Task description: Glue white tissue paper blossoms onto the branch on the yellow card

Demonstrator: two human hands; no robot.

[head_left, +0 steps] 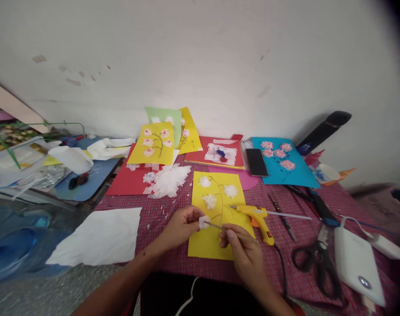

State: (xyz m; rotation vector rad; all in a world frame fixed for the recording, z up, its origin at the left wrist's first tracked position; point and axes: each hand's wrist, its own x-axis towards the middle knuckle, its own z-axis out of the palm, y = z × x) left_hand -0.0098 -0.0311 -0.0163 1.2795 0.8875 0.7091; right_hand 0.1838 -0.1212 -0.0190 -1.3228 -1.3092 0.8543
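Between the fingers of my left hand [183, 224] is a small white tissue paper piece [204, 221]. My right hand [244, 250] grips a thin stick [239, 235], its tip touching the tissue piece. Both hands are over a yellow sheet [204, 248] with a drawn branch and three white tissue flowers [231, 191]. A yellow hot glue gun [261, 215] lies across that sheet's right side, a glue stick projecting from its back. Left of the sheet is a pile of white tissue pieces [169, 181].
Black scissors [320, 259], a white power bank [359, 263] and a pencil [283, 218] lie to the right. A phone [256, 162] rests beside a blue flower sheet [298, 175]. Finished-looking flower sheets [153, 142] lean at the back. White paper [102, 237] overhangs the left edge.
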